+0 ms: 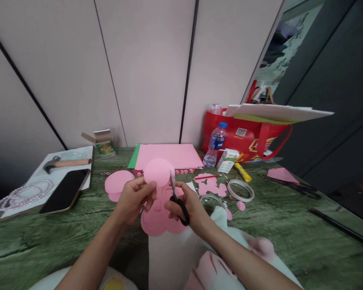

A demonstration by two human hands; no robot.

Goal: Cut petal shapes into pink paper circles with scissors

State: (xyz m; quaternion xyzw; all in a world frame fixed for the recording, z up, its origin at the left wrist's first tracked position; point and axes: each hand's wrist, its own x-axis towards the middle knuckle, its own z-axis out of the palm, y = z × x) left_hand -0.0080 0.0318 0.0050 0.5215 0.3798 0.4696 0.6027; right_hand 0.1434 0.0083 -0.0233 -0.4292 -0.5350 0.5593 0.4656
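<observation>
A round pink paper piece point(159, 171) is pinched upright in my left hand point(136, 198), between thumb and fingers. Black-handled scissors point(180, 205) are in my right hand point(186, 207), with their blades at the right edge of that paper. Below both hands lie large pink paper petals point(157, 219). More round pink pieces point(117, 183) are stacked left of my left hand. Small pink flower cutouts point(210, 187) and a tape roll point(240, 190) are to the right of my right hand.
Pink sheets point(169, 156) lie at the back. A bottle point(214, 147), a small carton point(227, 161), a glue stick point(243, 172) and a red bag point(245, 133) are at back right. On the left are a phone point(67, 190), a hammer point(69, 162) and bead strings point(27, 195).
</observation>
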